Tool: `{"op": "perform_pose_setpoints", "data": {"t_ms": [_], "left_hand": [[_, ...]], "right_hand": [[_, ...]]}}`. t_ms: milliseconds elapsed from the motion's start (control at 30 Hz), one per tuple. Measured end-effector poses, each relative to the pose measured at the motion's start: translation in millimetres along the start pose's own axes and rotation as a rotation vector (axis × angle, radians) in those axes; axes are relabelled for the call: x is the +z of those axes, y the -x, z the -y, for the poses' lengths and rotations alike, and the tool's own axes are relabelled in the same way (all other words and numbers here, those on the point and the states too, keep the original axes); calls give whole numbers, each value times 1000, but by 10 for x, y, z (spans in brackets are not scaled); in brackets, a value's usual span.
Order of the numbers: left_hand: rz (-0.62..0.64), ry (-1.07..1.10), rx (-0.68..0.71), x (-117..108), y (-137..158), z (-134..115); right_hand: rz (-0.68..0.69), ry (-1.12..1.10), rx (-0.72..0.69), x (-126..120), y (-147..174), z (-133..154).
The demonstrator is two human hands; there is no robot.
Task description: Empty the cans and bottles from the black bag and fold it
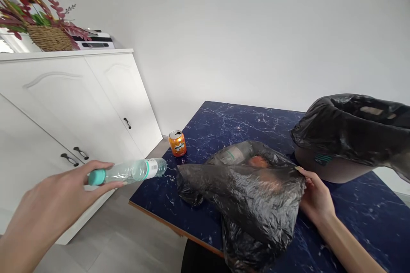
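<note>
Over the bench's point(256, 123) left edge, a clear ribbed plastic bottle point(128, 171) is gripped at its teal cap by the left hand point(54, 204). Crinkled, glossy black bag point(250, 196) film is pinched by the right hand point(315, 198) on the marbled bench.

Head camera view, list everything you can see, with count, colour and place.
plastic bottle: one, clear with teal cap, held level left of the table
black bag: one, open on the table's near edge, with a bottle and something orange inside
orange can: one, on the table's far left corner
second black bag: one, over a pale container at right
table: one, dark blue marble pattern
cabinet: one, white, at left
flower basket: one, wicker, on the cabinet
left hand: grip on the bottle's cap end
right hand: grip on the bag's rim
</note>
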State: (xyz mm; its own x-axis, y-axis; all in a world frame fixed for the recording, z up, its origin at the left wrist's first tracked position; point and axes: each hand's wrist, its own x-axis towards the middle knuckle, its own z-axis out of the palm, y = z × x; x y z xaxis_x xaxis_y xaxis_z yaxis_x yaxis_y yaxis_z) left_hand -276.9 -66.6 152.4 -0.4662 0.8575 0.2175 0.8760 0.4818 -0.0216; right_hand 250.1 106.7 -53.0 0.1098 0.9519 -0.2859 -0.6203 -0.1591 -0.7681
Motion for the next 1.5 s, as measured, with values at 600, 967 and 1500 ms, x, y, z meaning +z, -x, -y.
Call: {"op": "perform_pose_setpoints", "data": {"t_ms": [600,967,1500], "left_hand": [[259,-113,229,-500,-941,-1352],[189,-75,303,-324,-1011,-1364],[657,529,898,580,481,-1601]], "right_hand": [[-20,-4,76,102,107,68],[12,12,57,86,82,46],[35,-3,44,109,94,52]]}}
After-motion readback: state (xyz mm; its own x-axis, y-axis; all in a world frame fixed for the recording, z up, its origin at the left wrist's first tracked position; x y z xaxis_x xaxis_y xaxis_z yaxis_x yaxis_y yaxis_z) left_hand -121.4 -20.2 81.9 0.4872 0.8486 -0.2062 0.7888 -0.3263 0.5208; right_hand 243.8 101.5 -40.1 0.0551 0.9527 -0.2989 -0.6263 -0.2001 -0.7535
